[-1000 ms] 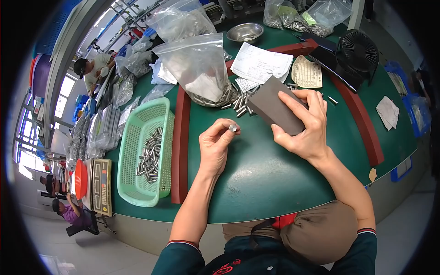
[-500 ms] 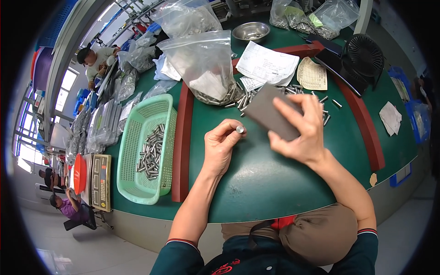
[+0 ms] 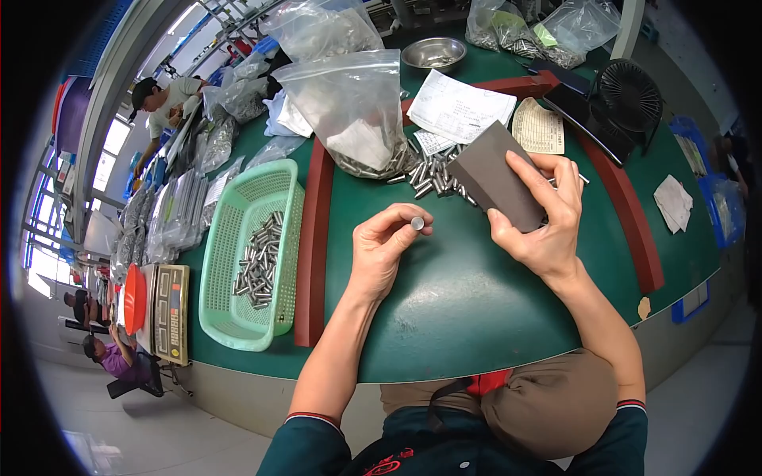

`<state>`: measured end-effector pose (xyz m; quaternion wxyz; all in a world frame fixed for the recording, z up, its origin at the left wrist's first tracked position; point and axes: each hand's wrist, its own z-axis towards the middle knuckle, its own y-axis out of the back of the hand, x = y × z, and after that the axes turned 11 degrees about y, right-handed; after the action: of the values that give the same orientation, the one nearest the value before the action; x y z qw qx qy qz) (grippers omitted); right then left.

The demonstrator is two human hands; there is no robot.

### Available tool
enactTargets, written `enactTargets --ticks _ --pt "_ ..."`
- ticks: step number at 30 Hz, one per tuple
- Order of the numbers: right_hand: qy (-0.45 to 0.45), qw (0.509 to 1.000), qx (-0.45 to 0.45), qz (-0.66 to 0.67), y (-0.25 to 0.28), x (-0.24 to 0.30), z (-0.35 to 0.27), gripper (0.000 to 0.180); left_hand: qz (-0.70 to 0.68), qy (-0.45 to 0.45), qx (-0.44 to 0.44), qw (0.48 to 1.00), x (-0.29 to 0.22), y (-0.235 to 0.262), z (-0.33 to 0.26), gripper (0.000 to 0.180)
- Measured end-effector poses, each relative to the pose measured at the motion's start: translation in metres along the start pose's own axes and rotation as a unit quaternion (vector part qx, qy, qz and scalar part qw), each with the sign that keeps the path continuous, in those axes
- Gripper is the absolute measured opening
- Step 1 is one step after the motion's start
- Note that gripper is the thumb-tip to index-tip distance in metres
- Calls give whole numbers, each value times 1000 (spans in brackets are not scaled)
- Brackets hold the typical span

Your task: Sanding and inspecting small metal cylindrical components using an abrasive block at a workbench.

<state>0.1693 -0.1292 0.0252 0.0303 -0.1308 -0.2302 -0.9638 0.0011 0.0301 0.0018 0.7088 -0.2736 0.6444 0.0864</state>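
Between thumb and fingers, my left hand (image 3: 379, 250) pinches a short metal pin (image 3: 417, 223), its round end facing up. To the right, my right hand (image 3: 553, 218) grips a dark grey-brown block (image 3: 496, 170) that looks like a sanding sponge. It is tilted and apart from the pin. Beyond it lies a loose pile of metal pins (image 3: 435, 176), partly covered by the block and by papers. At left, a light green plastic basket (image 3: 213, 266) holds many similar pins (image 3: 258, 266).
Dark red bars (image 3: 315, 246) flank the green table (image 3: 444, 333). Behind are a clear bag of pins (image 3: 357, 103), papers (image 3: 460, 107), a steel bowl (image 3: 434, 54) and a black fan (image 3: 629, 94). A scale (image 3: 169, 313) sits left; a co-worker (image 3: 163, 103) stands far left.
My right hand has moved the block to the right, away from the pin, uncovering more of the pile. My left hand keeps its hold almost in place.
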Motion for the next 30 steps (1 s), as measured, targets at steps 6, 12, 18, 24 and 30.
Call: enactTargets --ticks 6,12,18,24,30 --pt "-20 1000 -8 0 0 -11 -4 60 78 -3 -41 996 0 0 1 13" --pt "-31 999 -5 14 -1 -16 -8 59 395 -9 -62 917 -12 -5 -2 12" --pt "-36 999 17 29 -6 -15 -7 58 480 88 -39 872 -24 13 -5 19" --pt "-42 997 46 38 1 -17 -6 58 502 77 -73 858 -25 19 -5 28" --pt "-38 997 65 35 3 -19 -5 58 548 33 -141 824 -17 26 -9 27"
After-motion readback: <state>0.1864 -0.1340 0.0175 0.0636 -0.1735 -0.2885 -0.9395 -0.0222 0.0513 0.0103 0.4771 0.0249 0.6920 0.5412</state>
